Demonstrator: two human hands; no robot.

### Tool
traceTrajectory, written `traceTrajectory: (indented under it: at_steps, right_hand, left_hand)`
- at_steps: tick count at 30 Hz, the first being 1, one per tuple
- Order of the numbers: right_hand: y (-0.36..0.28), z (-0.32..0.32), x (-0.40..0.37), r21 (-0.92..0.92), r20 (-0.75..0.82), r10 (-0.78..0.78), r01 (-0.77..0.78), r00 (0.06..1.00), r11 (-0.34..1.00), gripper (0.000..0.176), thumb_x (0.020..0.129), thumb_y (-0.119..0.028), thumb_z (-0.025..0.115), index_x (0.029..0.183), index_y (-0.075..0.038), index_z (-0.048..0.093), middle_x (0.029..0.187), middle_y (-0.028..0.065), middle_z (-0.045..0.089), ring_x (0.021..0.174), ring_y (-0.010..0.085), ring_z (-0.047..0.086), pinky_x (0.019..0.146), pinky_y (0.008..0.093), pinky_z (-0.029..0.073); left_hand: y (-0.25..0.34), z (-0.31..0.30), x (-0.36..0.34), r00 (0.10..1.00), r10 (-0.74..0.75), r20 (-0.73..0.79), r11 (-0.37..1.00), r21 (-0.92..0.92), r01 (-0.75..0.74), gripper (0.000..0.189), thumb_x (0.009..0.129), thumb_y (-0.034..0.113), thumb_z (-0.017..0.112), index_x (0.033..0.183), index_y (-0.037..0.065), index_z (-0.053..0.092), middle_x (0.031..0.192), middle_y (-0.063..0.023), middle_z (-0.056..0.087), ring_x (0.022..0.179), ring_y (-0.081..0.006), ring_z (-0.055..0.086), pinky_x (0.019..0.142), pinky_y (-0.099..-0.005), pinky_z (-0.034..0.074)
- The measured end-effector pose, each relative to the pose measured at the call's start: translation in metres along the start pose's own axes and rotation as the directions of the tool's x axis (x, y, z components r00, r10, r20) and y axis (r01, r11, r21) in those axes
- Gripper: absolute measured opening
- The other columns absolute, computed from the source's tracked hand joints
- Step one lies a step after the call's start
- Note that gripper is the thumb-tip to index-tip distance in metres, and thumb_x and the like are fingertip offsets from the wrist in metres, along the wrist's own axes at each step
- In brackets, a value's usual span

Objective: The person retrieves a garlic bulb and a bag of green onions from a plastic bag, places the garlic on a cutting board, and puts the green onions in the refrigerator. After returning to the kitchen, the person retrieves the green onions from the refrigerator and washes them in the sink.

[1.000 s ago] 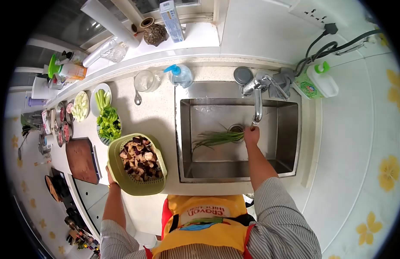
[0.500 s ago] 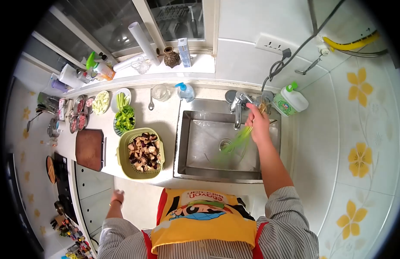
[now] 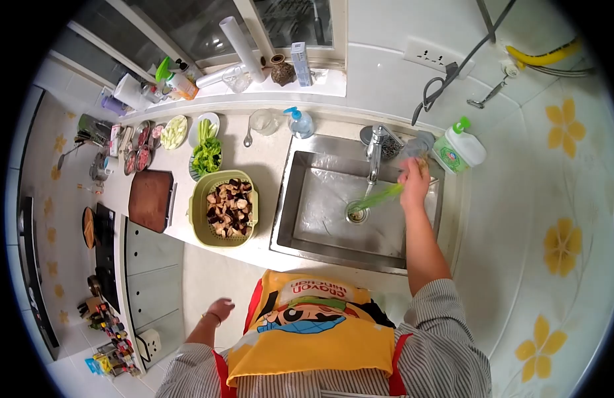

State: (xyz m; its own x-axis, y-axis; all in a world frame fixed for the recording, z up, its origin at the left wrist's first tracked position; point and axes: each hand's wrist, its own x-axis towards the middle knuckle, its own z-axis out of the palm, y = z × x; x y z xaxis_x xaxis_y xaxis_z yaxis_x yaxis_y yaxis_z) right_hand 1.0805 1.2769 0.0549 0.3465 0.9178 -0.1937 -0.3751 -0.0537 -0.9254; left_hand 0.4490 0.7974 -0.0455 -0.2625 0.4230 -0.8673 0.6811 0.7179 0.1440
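Note:
In the head view, my right hand (image 3: 413, 185) is closed around a bunch of scallions (image 3: 381, 196) over the right side of the steel sink (image 3: 307, 249). The green leaves hang left toward the drain (image 3: 356, 212), slightly smeared by motion, and the pale root ends poke out above my fist. Just left of the hand stands the faucet (image 3: 374, 156). My left hand (image 3: 220, 309) hangs low beside the apron, away from the counter, its fingers loosely apart with nothing in them.
Left of the sink sits a green colander (image 3: 196, 229) of chopped mushroom-like pieces. Beyond it are leafy greens (image 3: 206, 158), a brown cutting board (image 3: 149, 202) and small dishes of ingredients. A soap dispenser (image 3: 300, 125) and a white detergent jug (image 3: 458, 149) stand behind the sink.
My right hand has moved slightly down and right with the scallions, away from the faucet handle. My left hand has swung right, toward the apron. The view has shifted a little.

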Motion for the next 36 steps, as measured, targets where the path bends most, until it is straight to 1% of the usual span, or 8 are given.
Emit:
traceTrajectory:
  at_steps: [3, 5, 7, 13, 18, 25, 31, 36]
  right_hand:
    - [0.101, -0.047, 0.012, -0.527, -0.116, -0.102, 0.026, 0.988, 0.849, 0.025, 0.095, -0.022, 0.065, 0.111, -0.004, 0.063, 0.088, 0.0048, 0.062, 0.066, 0.0126, 0.053, 0.058, 0.0303, 0.045]
    - [0.166, -0.064, 0.01, -0.637, -0.125, 0.267, -0.283, 0.956, 0.717, 0.023, 0.094, -0.022, 0.064, 0.109, -0.004, 0.062, 0.086, 0.0046, 0.061, 0.068, 0.0146, 0.056, 0.058, 0.0339, 0.048]
    - [0.242, -0.081, 0.02, -0.65, 0.045, 0.319, -0.215, 0.947, 0.729, 0.018, 0.094, -0.016, 0.062, 0.107, -0.003, 0.062, 0.084, 0.004, 0.061, 0.068, 0.0138, 0.057, 0.056, 0.0338, 0.048]
    - [0.15, -0.015, -0.028, -0.537, 0.197, 0.549, -0.379, 0.812, 0.754, 0.023, 0.098, -0.022, 0.063, 0.109, -0.002, 0.063, 0.081, 0.0056, 0.064, 0.075, 0.0168, 0.063, 0.069, 0.0319, 0.053]
    - [0.161, -0.024, -0.032, -0.615, 0.133, 0.288, -0.149, 0.948, 0.774, 0.028, 0.101, -0.033, 0.061, 0.096, -0.006, 0.066, 0.07, -0.0002, 0.058, 0.054, 0.0108, 0.049, 0.05, 0.0279, 0.04]
    - [0.133, -0.02, -0.032, -0.309, 0.172, 0.631, -0.567, 0.757, 0.764, 0.024, 0.105, -0.024, 0.051, 0.096, -0.004, 0.061, 0.07, 0.0024, 0.058, 0.056, 0.0134, 0.051, 0.053, 0.0294, 0.043]
    - [0.125, -0.012, -0.025, -0.552, 0.104, 0.557, -0.418, 0.824, 0.721, 0.022, 0.104, -0.019, 0.05, 0.092, -0.002, 0.059, 0.071, 0.0054, 0.059, 0.055, 0.0145, 0.055, 0.05, 0.0291, 0.044]
    - [0.133, -0.012, -0.019, -0.522, 0.044, 0.542, -0.443, 0.84, 0.729, 0.022, 0.104, -0.018, 0.051, 0.091, -0.002, 0.058, 0.072, 0.0052, 0.058, 0.056, 0.0144, 0.055, 0.051, 0.0305, 0.045]
  left_hand:
    - [0.115, -0.028, -0.033, 0.978, 0.183, -0.104, 0.983, 0.016, -0.182, 0.05, 0.091, 0.036, 0.068, 0.131, 0.006, 0.062, 0.121, -0.016, 0.07, 0.113, -0.03, 0.066, 0.097, -0.0375, 0.053]
    - [0.177, -0.033, -0.03, 0.944, 0.322, -0.077, 0.946, -0.002, -0.323, 0.05, 0.093, 0.037, 0.067, 0.131, 0.006, 0.062, 0.123, -0.0157, 0.069, 0.115, -0.0281, 0.066, 0.098, -0.0366, 0.052]
    - [0.26, -0.043, -0.037, 0.925, 0.377, -0.045, 0.926, 0.027, -0.376, 0.049, 0.093, 0.038, 0.066, 0.132, 0.008, 0.063, 0.122, -0.0147, 0.07, 0.105, -0.0267, 0.071, 0.094, -0.0369, 0.053]
    - [0.439, -0.016, 0.03, 0.731, 0.666, -0.149, 0.673, -0.302, -0.675, 0.031, 0.097, 0.021, 0.065, 0.122, 0.003, 0.066, 0.103, -0.0066, 0.071, 0.092, -0.0132, 0.066, 0.084, -0.0281, 0.053]
    - [0.553, 0.045, 0.095, 0.792, 0.608, -0.062, 0.542, -0.696, -0.471, 0.029, 0.097, 0.022, 0.064, 0.119, 0.003, 0.066, 0.095, -0.0042, 0.069, 0.078, -0.0121, 0.064, 0.067, -0.0273, 0.051]
    - [0.624, 0.083, 0.102, 0.778, 0.625, 0.071, 0.436, -0.858, -0.272, 0.027, 0.1, 0.031, 0.059, 0.101, 0.004, 0.064, 0.085, -0.0067, 0.068, 0.07, -0.0129, 0.063, 0.057, -0.0289, 0.048]
    - [0.646, 0.084, 0.109, 0.937, 0.349, 0.029, 0.61, -0.766, -0.204, 0.039, 0.103, 0.037, 0.057, 0.086, 0.002, 0.064, 0.067, -0.0074, 0.062, 0.058, -0.0161, 0.061, 0.055, -0.0324, 0.05]
    - [0.649, 0.088, 0.115, 0.915, 0.403, -0.026, 0.602, -0.745, -0.286, 0.047, 0.103, 0.042, 0.052, 0.089, 0.0, 0.067, 0.069, -0.0106, 0.065, 0.055, -0.0205, 0.062, 0.053, -0.0359, 0.05]
